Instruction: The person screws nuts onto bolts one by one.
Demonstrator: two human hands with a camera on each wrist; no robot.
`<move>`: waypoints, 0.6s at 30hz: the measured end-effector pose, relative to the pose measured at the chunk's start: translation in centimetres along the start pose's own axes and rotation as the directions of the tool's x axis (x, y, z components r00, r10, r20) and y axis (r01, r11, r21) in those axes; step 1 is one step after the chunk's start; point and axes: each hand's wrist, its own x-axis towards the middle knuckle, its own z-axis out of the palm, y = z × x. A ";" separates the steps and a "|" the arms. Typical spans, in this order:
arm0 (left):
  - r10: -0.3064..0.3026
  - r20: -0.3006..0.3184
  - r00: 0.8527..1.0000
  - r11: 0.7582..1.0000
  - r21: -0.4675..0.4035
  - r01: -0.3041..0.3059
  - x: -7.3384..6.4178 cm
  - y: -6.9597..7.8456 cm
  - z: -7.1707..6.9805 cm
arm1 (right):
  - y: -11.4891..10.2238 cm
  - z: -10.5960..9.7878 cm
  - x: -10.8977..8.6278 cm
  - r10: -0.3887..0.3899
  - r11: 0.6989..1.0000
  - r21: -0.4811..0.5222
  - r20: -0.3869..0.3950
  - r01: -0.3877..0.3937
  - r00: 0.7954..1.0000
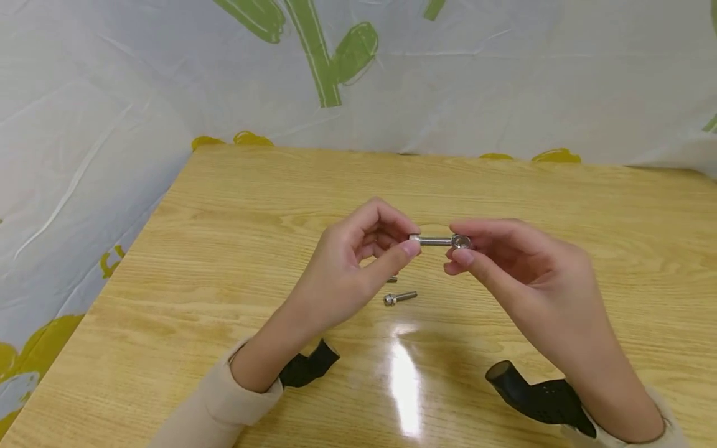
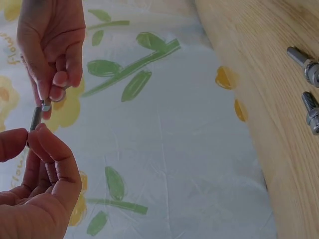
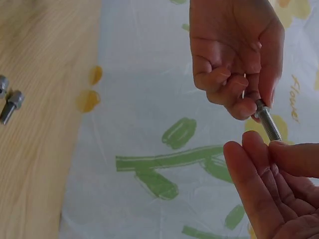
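A silver threaded bolt (image 1: 435, 241) is held level in the air between both hands. My left hand (image 1: 344, 267) pinches its left end between thumb and index finger. At the other end, the thumb and fingers of my right hand (image 1: 543, 274) pinch a small shiny nut (image 1: 461, 241). The left wrist view shows this nut (image 2: 46, 106) at the tip of the bolt (image 2: 36, 118). A collar-like ring sits by the left fingers on the bolt (image 3: 270, 127) in the right wrist view. The fingers cover both ends in part.
On the wooden table (image 1: 224, 261) below lies a bolt (image 1: 400, 298) with hardware by its head. Another bolt (image 1: 392, 280) is partly hidden behind the left hand. A white sheet (image 1: 448, 81) with plant prints hangs behind. Black wrist mounts (image 1: 532, 392) sit under the forearms.
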 end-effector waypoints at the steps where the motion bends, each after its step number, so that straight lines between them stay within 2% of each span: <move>1: 0.013 0.002 1.000 1.000 0.003 -0.013 0.0 -0.2 0.0 | -0.1 0.1 -0.1 -0.014 0.997 -0.078 -0.007 0.014 1.000; 3: 0.045 0.007 0.999 0.999 0.011 -0.045 -0.1 -0.5 0.1 | -0.1 0.3 -0.2 -0.046 0.977 -0.210 -0.012 0.043 0.999; 5: 0.073 0.012 0.997 0.997 0.028 -0.073 -0.2 -0.8 0.2 | 0.0 0.4 -0.3 -0.069 0.960 -0.272 -0.003 0.066 0.998; 10: 0.101 0.011 0.995 0.991 0.084 -0.102 -0.3 -0.8 0.3 | 0.1 0.4 -0.5 -0.090 0.953 -0.288 0.007 0.088 0.996; 15: 0.108 0.009 0.994 0.986 0.125 -0.108 -0.5 0.0 0.4 | 0.0 0.3 -0.7 -0.112 0.927 -0.358 0.013 0.110 0.994; 18: 0.103 0.014 0.995 0.987 0.121 -0.104 -0.5 0.3 0.4 | 0.0 0.3 -0.7 -0.132 0.915 -0.383 0.015 0.127 0.991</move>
